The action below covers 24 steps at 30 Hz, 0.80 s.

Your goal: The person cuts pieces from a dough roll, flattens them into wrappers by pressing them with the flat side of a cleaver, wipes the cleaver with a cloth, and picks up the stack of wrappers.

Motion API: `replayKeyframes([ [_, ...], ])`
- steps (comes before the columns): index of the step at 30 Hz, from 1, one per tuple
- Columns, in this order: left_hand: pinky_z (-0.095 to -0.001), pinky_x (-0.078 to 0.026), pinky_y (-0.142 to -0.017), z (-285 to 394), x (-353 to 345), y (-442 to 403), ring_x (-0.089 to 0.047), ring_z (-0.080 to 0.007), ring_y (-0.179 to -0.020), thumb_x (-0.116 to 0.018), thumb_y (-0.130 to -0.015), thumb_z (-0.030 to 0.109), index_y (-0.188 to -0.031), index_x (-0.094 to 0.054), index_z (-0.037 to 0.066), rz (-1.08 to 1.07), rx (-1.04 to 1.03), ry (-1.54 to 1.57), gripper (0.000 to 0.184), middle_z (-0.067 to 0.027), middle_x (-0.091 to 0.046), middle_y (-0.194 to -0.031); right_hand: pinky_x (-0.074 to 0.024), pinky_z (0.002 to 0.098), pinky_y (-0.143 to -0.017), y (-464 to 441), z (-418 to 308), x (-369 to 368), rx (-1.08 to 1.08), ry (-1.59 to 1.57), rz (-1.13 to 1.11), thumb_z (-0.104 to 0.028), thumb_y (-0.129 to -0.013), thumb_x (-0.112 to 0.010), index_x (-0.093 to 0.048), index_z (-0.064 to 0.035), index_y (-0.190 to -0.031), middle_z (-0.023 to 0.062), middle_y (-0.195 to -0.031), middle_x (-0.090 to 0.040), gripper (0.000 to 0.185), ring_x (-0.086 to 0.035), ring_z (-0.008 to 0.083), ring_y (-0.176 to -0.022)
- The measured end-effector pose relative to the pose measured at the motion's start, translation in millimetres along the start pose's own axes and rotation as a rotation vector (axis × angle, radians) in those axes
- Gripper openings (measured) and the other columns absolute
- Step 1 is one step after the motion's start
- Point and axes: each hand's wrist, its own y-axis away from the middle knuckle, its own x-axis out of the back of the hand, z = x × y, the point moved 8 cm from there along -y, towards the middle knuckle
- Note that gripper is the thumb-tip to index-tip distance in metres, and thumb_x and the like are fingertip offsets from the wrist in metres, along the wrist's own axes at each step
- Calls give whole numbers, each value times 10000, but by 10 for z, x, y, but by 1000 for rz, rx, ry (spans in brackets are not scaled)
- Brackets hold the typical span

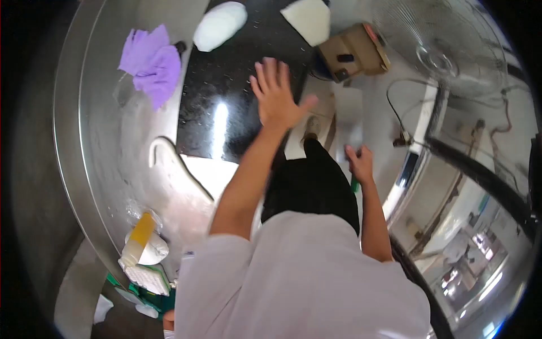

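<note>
Two hands show: the left hand (276, 99), splayed and released, over the black board (206, 96), which bears a white lump (220, 26); the right hand (361, 162) grips a green-handled knife (349, 120) beside the trousers (313, 186).

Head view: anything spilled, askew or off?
Mildly: the purple cloth lies crumpled on the steel surface, left of the black worktop. The worktop looks speckled; spill or surface pattern, I can't tell. No damage stands out.
</note>
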Motion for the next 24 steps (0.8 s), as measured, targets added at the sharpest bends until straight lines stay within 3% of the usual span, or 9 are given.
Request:
replayKeyframes([
  [2,-573,-153,-1211,-45,121,150,-247,-432,-1496,-675,-880,543,-1523,-326,-7,90,-10,84,915,-256,-235,-1623,-482,342,-527,127,-82,-124,-50,163,-139,-439,-871,-796,-642,19,-903,98,-690,-646,485,-597,178,-544],
  [4,-552,-205,-1186,-473,186,-121,-324,-439,-1434,-639,-923,455,-1477,-344,-47,490,240,1051,804,-279,-307,-1554,-526,359,-646,58,-613,-351,316,203,-208,-466,-816,-830,-685,18,-990,136,-806,-710,535,-655,210,-680],
  [7,-549,-235,-1162,-442,614,143,-342,-453,-1413,-610,-940,379,-1456,-332,-99,466,225,450,756,-288,-324,-1533,-544,408,-765,-109,-874,-900,355,264,-471,-469,-768,-853,-702,-8,-1031,180,-904,-744,551,-709,282,-804],
  [8,-630,-162,-1173,-322,441,268,-249,-431,-1487,-659,-877,522,-1507,-343,-31,340,64,223,896,-253,-269,-1599,-548,429,-778,-129,-1051,-1135,498,393,-558,-461,-751,-860,-701,-18,-1042,193,-926,-744,554,-715,324,-831],
  [10,-717,-86,-1155,-167,77,616,-168,-412,-1532,-689,-787,660,-1548,-370,88,-206,-25,-288,1004,-218,-233,-1642,-551,451,-792,-10,-1224,-1368,633,500,-660,-454,-734,-868,-700,-28,-1054,207,-947,-744,559,-721,365,-858],
  [11,-786,-32,-1112,-360,-53,605,-90,-403,-1556,-693,-699,754,-1577,-360,191,-153,81,-197,1095,-141,-188,-1682,-549,470,-808,-35,-1275,-1385,546,544,-689,-447,-718,-877,-688,-32,-1080,211,-965,-740,582,-712,389,-898],
  [14,-783,-43,-1116,-277,-12,314,-94,-419,-1549,-690,-701,759,-1577,-362,211,-185,39,-277,1085,-127,-195,-1681,-551,484,-833,-68,-1205,-1471,531,667,-666,-415,-676,-906,-622,-28,-1149,203,-978,-735,674,-706,399,-960],
  [16,-798,-59,-1102,-236,-13,85,-89,-416,-1550,-692,-689,767,-1575,-364,206,-164,-34,-290,1099,-119,-199,-1680,-544,500,-814,-259,-1364,-1386,533,581,-583,-469,-618,-920,-577,-23,-1109,188,-865,-728,746,-709,401,-912],
  [24,-794,-117,-1100,-226,41,-540,-135,-417,-1541,-712,-661,777,-1593,-316,243,-161,-233,-311,1145,-130,-210,-1675,-551,520,-816,-461,-1683,-1507,556,577,-460,-437,-659,-906,-558,18,-1153,249,-924,-715,757,-695,454,-918],
])
